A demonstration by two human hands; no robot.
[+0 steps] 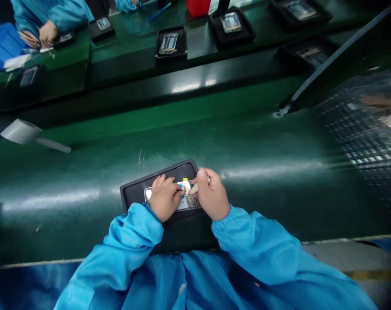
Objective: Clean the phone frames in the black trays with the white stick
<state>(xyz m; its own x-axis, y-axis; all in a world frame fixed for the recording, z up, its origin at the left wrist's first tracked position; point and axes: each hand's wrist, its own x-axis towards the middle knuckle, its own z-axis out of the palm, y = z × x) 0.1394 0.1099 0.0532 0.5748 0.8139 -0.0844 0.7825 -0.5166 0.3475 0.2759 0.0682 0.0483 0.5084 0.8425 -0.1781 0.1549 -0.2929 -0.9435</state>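
Note:
A black tray [159, 173] lies before me on the green workbench, with an opened phone [183, 204] in it. Circuitry shows at the phone's right end, and a small yellow tab [185, 179] sticks out at its far edge. My left hand [164, 197] rests on the phone's left part, fingers slightly apart, covering much of it. In the closed fingers of my right hand [212, 194] is a pale, stick-like tool [194, 189]. Its tip points down at the circuitry; whether it touches cannot be made out.
Beyond a raised ledge runs a black conveyor belt [127, 60] carrying several trays with phone parts, one a black tray [171, 45]. A co-worker's hands [47, 33] are at the far left. A tape roll [21, 131] lies left; a metal rod [330, 64] and a wire basket [372, 142] stand right.

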